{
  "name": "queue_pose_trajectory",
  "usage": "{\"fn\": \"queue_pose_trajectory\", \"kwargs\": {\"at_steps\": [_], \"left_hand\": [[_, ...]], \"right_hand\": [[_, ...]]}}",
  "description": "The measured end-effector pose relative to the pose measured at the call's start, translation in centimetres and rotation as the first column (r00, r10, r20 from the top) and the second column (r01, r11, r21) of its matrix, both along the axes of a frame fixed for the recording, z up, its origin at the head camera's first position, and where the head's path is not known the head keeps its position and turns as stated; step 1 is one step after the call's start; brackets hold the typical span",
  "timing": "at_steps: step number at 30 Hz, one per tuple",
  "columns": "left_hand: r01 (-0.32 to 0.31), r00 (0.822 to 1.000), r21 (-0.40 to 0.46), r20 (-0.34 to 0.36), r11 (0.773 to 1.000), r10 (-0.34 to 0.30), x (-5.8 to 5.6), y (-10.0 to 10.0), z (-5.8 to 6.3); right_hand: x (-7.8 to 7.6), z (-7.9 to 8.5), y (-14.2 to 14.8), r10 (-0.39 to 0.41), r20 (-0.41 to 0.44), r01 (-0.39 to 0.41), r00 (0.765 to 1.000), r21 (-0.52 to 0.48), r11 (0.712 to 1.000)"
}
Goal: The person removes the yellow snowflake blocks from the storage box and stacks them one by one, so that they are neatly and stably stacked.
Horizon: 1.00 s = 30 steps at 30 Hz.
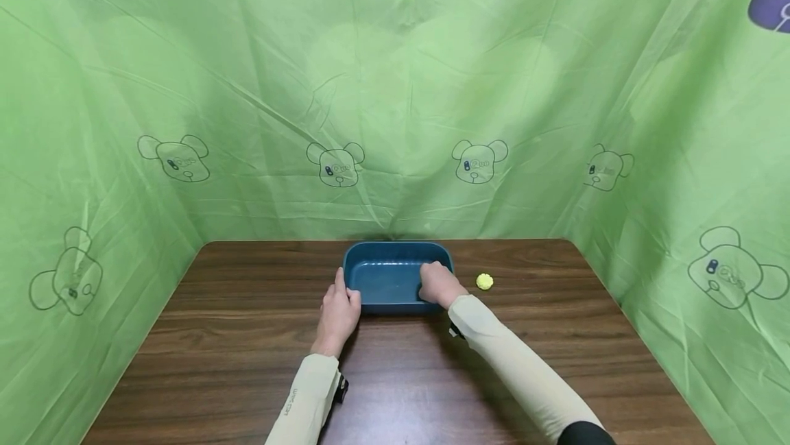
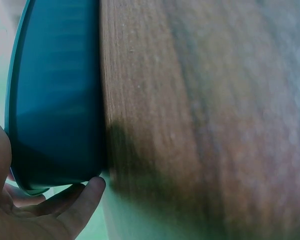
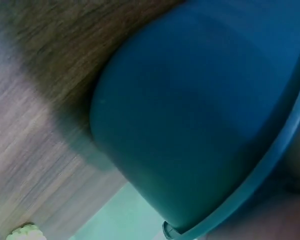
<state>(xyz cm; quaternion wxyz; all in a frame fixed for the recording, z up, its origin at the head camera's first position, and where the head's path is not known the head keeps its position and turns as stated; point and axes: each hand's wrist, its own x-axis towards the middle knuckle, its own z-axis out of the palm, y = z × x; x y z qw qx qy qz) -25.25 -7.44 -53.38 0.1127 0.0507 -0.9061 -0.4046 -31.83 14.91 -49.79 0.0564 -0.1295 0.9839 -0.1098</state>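
A dark blue rectangular plastic basin [image 1: 389,284] sits near the table's back edge. My left hand [image 1: 338,313] grips its near left corner; in the left wrist view the thumb is at the rim and the fingers [image 2: 87,202] lie along the outer wall. My right hand [image 1: 441,285] reaches over the near right rim with its fingers bent down inside the basin; I cannot tell whether they hold anything. The right wrist view shows mostly the basin's outside wall [image 3: 180,115], the hand a blur behind the rim. A small pale yellow, bumpy piece [image 1: 484,282] lies right of the basin.
The brown wood-grain table [image 1: 247,342] ends just behind the basin. Green cloth [image 1: 401,88] printed with bear faces hangs along the back and both sides. The yellow piece lies close beyond the right forearm's sleeve [image 1: 518,363].
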Motion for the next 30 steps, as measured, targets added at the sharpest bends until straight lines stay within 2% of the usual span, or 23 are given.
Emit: {"fn": "queue_pose_trajectory", "kwargs": {"at_steps": [3,9,17,20,27,30], "left_hand": [[0.001,1.0,-0.003,0.0,1.0,-0.001,0.05,0.04,0.05],[0.008,1.0,-0.001,0.005,1.0,-0.008,-0.03,0.06,0.13],[0.007,1.0,-0.002,0.011,1.0,-0.007,-0.02,0.09,-0.05],[0.009,1.0,-0.003,0.014,1.0,-0.009,-0.01,0.14,-0.14],[0.006,1.0,-0.02,0.012,1.0,-0.005,-0.25,0.01,0.0],[0.006,1.0,-0.022,0.024,1.0,-0.005,-0.22,-0.11,0.12]], "right_hand": [[-0.01,-0.11,-0.09,-0.013,0.005,0.013,1.0,0.011,1.0],[-0.35,-0.27,-0.08,-0.012,-0.041,0.014,0.999,0.045,0.999],[-0.96,-0.78,-0.1,0.069,-0.1,-0.056,0.993,0.127,0.99],[-0.93,-0.85,-0.08,0.073,-0.105,-0.057,0.992,0.143,0.988],[-0.63,-0.4,0.2,0.025,-0.124,-0.014,0.992,0.092,0.996],[-0.22,-0.27,0.41,0.029,-0.144,-0.022,0.989,0.053,0.998]]}}
